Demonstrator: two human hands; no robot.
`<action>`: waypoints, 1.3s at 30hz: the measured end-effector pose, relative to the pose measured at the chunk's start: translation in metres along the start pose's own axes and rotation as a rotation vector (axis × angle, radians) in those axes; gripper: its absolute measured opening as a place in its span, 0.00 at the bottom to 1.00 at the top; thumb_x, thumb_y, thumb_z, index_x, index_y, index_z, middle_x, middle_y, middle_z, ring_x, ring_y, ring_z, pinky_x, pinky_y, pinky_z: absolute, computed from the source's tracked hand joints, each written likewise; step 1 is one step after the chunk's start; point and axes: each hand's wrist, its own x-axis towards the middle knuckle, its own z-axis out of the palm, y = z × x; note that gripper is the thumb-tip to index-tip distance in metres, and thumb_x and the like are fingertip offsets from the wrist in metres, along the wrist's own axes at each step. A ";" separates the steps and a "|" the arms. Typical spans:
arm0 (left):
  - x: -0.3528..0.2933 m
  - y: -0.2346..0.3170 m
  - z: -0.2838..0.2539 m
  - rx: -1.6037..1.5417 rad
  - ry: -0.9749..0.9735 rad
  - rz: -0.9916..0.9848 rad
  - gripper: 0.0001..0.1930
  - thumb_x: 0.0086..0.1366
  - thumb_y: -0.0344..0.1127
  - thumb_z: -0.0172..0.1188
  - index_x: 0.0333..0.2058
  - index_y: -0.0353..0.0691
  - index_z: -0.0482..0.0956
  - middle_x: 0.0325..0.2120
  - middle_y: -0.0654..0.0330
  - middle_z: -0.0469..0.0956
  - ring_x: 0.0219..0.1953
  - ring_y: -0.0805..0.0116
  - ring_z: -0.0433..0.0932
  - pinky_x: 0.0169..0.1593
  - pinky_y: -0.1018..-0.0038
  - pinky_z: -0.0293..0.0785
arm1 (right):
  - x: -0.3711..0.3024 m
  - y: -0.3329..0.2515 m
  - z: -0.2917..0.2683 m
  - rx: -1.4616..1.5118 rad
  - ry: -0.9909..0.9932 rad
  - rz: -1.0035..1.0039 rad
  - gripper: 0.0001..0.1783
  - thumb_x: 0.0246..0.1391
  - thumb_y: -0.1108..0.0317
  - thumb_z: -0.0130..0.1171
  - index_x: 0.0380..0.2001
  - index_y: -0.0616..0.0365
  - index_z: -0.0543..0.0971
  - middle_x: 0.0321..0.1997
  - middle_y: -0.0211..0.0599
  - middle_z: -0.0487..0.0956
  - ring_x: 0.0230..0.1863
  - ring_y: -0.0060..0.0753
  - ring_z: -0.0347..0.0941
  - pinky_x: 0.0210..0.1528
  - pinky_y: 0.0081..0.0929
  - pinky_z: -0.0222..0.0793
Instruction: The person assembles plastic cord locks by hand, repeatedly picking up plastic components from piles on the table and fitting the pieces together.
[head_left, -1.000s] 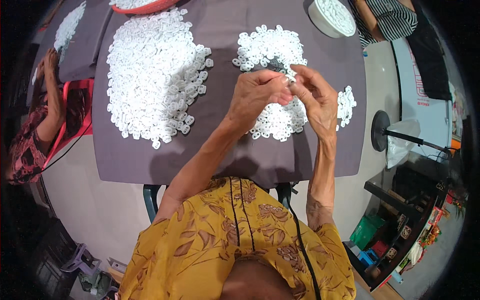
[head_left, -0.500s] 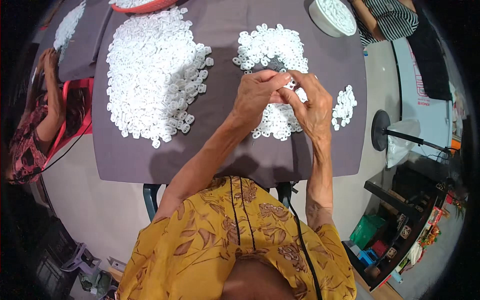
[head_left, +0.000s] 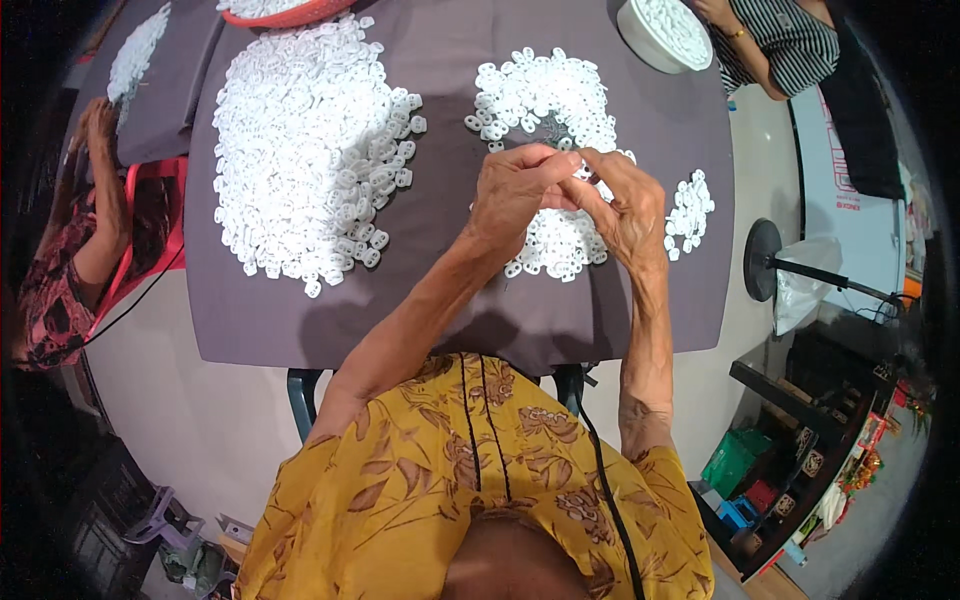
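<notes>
Over the middle of the table, my left hand [head_left: 512,190] and my right hand [head_left: 628,205] meet at the fingertips, both closed in a pinch. A small white plastic piece [head_left: 583,173] shows between them, mostly covered by the fingers. Beneath and beyond my hands spreads a pile of similar white pieces [head_left: 545,85] with small holes. Some thin dark grey bits [head_left: 550,128] lie in a gap in that pile. Right of my right hand sits a smaller white heap [head_left: 690,215]. To the left lies a much larger heap of white pieces [head_left: 290,160].
A white tub [head_left: 665,40] full of white pieces stands at the far right of the grey-covered table [head_left: 450,310]. A red basket [head_left: 290,12] is at the far edge. One person in stripes [head_left: 775,45] is at the far right, another [head_left: 85,240] at the left.
My hands stay over the pile, with the right fingers shifted slightly around the piece. At the far right, the striped person's arm has moved, and a hand now shows near the tub.
</notes>
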 end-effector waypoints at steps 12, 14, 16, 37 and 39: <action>-0.002 0.005 0.000 0.028 0.017 -0.045 0.11 0.57 0.36 0.55 0.26 0.30 0.75 0.20 0.59 0.75 0.21 0.76 0.74 0.28 0.82 0.73 | -0.002 0.006 0.001 -0.034 -0.001 -0.094 0.15 0.38 0.69 0.64 0.31 0.65 0.76 0.21 0.40 0.74 0.23 0.34 0.70 0.24 0.27 0.65; -0.002 0.004 0.000 0.039 0.022 -0.045 0.11 0.57 0.35 0.55 0.26 0.30 0.75 0.20 0.59 0.75 0.21 0.76 0.74 0.27 0.82 0.73 | -0.002 0.007 0.002 -0.042 -0.002 -0.116 0.15 0.37 0.69 0.65 0.29 0.65 0.76 0.20 0.40 0.73 0.22 0.35 0.69 0.24 0.27 0.64; -0.002 0.004 -0.001 0.033 0.016 -0.048 0.11 0.57 0.35 0.55 0.27 0.30 0.75 0.20 0.59 0.75 0.21 0.77 0.73 0.27 0.82 0.73 | -0.001 0.007 0.001 -0.060 -0.005 -0.135 0.14 0.37 0.68 0.65 0.29 0.65 0.75 0.20 0.40 0.73 0.22 0.36 0.69 0.23 0.28 0.64; -0.001 -0.004 -0.004 0.067 -0.013 -0.038 0.11 0.58 0.35 0.55 0.29 0.30 0.75 0.22 0.60 0.75 0.23 0.76 0.74 0.30 0.81 0.74 | 0.002 0.023 0.005 0.008 -0.047 -0.270 0.10 0.37 0.72 0.63 0.24 0.66 0.75 0.13 0.38 0.66 0.16 0.34 0.62 0.19 0.29 0.59; -0.001 -0.004 -0.004 0.072 -0.016 -0.043 0.11 0.58 0.35 0.55 0.29 0.30 0.75 0.22 0.60 0.75 0.24 0.76 0.74 0.30 0.81 0.74 | 0.003 0.024 0.004 0.020 -0.050 -0.294 0.10 0.37 0.72 0.63 0.23 0.66 0.74 0.13 0.38 0.66 0.15 0.34 0.62 0.19 0.29 0.58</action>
